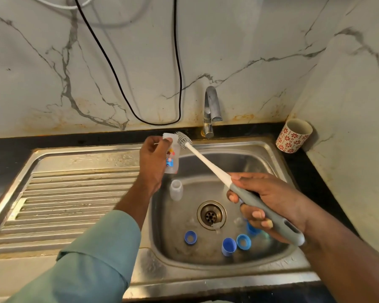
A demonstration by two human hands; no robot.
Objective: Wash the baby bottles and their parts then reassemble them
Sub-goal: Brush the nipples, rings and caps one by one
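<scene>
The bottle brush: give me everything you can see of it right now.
The bottle brush is a long tool with a grey, silicone-looking bristle head, a slim white neck and a thicker grey handle with a slot near its end. It slants up and away over the sink basin. The right hand holds the handle, fingers curled round it. The head is outside the clear printed bottle, against its upper end, which the left hand holds. No foam or running water is visible.

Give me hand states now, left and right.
Left hand: closed around a clear baby bottle, held over the sink.
Right hand: closed around the bottle brush handle.
</scene>
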